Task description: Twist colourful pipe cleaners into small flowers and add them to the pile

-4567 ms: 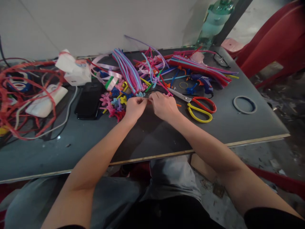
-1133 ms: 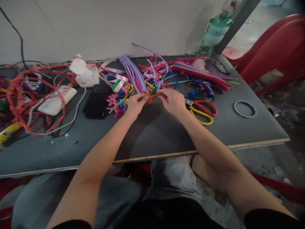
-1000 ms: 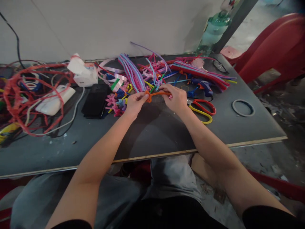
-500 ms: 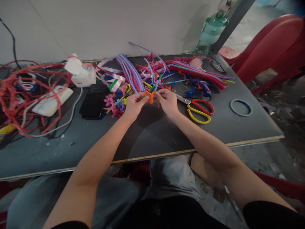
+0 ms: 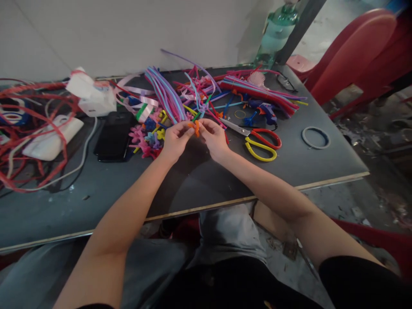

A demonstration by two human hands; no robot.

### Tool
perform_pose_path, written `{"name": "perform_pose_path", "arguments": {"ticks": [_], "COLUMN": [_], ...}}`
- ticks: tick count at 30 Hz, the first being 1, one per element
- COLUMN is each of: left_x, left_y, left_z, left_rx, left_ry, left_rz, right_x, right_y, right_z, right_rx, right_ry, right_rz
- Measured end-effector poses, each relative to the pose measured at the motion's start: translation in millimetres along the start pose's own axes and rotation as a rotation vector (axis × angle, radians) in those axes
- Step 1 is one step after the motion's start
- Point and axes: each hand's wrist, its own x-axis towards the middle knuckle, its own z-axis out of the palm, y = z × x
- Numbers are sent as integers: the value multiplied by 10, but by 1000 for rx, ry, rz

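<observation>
My left hand (image 5: 175, 139) and my right hand (image 5: 214, 137) meet over the dark table (image 5: 199, 184), both pinched on a small folded orange pipe cleaner (image 5: 195, 127). Just left of my left hand lies a cluster of small twisted pipe-cleaner shapes (image 5: 146, 137) in pink, blue and yellow. Beyond my fingers sprawls a pile of long coloured pipe cleaners (image 5: 193, 92). Red and yellow scissors (image 5: 262, 143) lie to the right of my right hand.
A black phone (image 5: 112, 137), a white device (image 5: 51, 141), red cord loops (image 5: 28, 128) and a white box (image 5: 92, 96) are at the left. A grey ring (image 5: 315, 137) lies at the right, a blue glue gun (image 5: 265, 111) behind the scissors. A green bottle (image 5: 273, 34) and red chair (image 5: 350, 56) stand beyond.
The orange pipe cleaner, stretched out between my hands a second ago, is now folded into a small bundle. My right hand has closed in on my left. The camera has shifted slightly.
</observation>
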Motion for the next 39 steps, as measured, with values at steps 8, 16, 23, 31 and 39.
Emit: {"name": "perform_pose_path", "arguments": {"ticks": [8, 16, 23, 31, 39], "left_x": [-39, -56, -73, -76, -60], "left_y": [19, 62, 89, 81, 68], "left_z": [52, 85, 114, 115, 88], "left_rx": [36, 22, 71, 37, -121], "left_ry": [166, 278, 310, 302, 144], "left_rz": [31, -59, -80, -54, -117], "right_x": [8, 2, -35, 4, -26], "right_y": [-11, 26, 4, 48, -20], "right_z": [-8, -25, -11, -61, -30], "right_rx": [40, -31, -120, -36, -7], "right_ry": [-62, -72, -53, -138, -205], "right_rz": [53, -5, -107, 2, 62]}}
